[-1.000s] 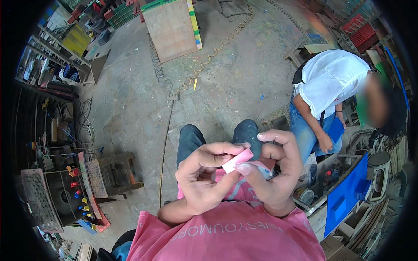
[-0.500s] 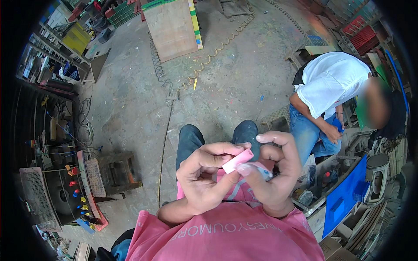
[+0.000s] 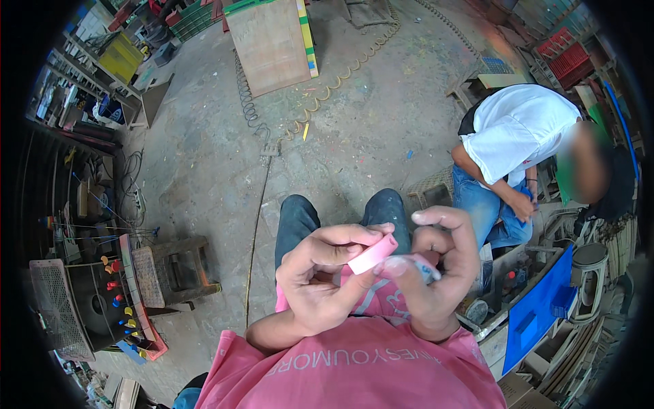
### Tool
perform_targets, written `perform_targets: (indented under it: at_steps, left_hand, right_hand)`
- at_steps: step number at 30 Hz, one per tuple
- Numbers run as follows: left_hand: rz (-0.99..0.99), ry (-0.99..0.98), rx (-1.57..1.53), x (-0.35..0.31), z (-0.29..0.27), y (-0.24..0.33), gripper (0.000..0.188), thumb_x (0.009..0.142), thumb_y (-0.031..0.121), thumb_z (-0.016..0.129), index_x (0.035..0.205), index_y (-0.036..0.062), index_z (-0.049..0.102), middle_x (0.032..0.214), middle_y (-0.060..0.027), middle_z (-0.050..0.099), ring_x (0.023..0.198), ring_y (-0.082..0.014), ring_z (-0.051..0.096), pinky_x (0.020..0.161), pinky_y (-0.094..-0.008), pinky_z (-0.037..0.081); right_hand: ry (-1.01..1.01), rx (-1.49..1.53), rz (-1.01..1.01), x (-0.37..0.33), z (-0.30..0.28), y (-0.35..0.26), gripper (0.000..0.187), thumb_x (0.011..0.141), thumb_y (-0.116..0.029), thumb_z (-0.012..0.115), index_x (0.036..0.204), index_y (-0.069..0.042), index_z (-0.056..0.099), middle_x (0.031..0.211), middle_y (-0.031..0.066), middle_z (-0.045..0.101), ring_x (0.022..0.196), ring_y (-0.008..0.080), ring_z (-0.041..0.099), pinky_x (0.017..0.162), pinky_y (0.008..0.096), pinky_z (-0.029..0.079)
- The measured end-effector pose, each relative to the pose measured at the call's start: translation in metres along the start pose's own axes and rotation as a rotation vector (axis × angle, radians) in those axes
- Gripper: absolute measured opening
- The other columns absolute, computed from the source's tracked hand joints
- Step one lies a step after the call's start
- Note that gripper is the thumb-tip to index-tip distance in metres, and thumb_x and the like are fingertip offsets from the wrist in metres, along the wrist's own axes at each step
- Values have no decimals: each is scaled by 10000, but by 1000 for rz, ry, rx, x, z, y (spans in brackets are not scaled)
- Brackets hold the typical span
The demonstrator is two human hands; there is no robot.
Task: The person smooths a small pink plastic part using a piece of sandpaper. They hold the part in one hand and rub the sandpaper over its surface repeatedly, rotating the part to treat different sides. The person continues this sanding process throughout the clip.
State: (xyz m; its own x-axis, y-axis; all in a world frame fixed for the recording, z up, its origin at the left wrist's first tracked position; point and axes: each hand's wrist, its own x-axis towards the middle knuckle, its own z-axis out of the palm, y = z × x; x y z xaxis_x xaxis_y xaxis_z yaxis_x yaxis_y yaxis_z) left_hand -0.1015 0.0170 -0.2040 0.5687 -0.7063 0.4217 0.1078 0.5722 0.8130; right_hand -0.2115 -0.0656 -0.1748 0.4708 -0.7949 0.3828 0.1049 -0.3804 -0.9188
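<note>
Just above my lap, my left hand (image 3: 315, 279) pinches a small pink block (image 3: 372, 255) between thumb and fingers. The block is tilted, with a hole or groove showing at its upper right end. Close beside it, my right hand (image 3: 439, 276) is closed on a small folded sheet (image 3: 428, 267), pinkish with a whitish-blue side. Its kind is not clear, and motion blurs the thumb and sheet. The right thumb lies near the block's lower right side; whether they touch I cannot tell. My right index finger is raised and curved.
A co-worker in a white shirt (image 3: 524, 126) sits bent over at the right. Near my right side stands a crate of containers with a blue board (image 3: 541, 310). A wooden stool (image 3: 174, 273) and a rack of coloured pieces (image 3: 126, 310) are at left. Coiled hoses (image 3: 340, 75) cross the floor.
My right hand has shifted slightly right with the folded sheet, away from the pink block. The block is turned a little in my left hand. The co-worker's hands have moved slightly.
</note>
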Motion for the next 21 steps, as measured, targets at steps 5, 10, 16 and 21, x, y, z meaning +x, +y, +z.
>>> perform_targets:
  at_steps: [5,10,16,21]
  left_hand:
    - [7,-55,-14,-1,-3,-1,225,776,-108,633,855,-28,437,1059,-274,578,1031,-379,597,865,-407,510]
    - [-92,-22,-59,-3,0,3,232,771,-125,634,866,-29,445,1056,-270,580,1030,-349,603,835,-367,527]
    - [-110,-21,-133,-4,0,2,240,774,-127,632,890,-35,443,1068,-276,571,1035,-339,599,831,-357,529]
    - [-90,-38,-140,-4,1,3,232,783,-126,621,895,-37,438,1095,-288,553,1040,-340,596,836,-357,528]
  right_hand:
    - [6,-39,25,-4,8,-5,457,701,-184,773,1026,-14,500,529,-73,355,487,4,277,472,195,175]
    - [18,-50,-64,-1,-1,6,466,689,-121,792,1042,-9,509,498,-60,359,462,-2,308,449,187,186]
    - [78,-64,-23,-2,-4,5,471,682,-117,798,1040,-14,510,510,-74,359,467,-6,310,452,183,185]
    - [69,-90,27,-6,7,-8,475,687,-247,773,1007,-23,504,541,-79,350,510,6,279,492,196,173]
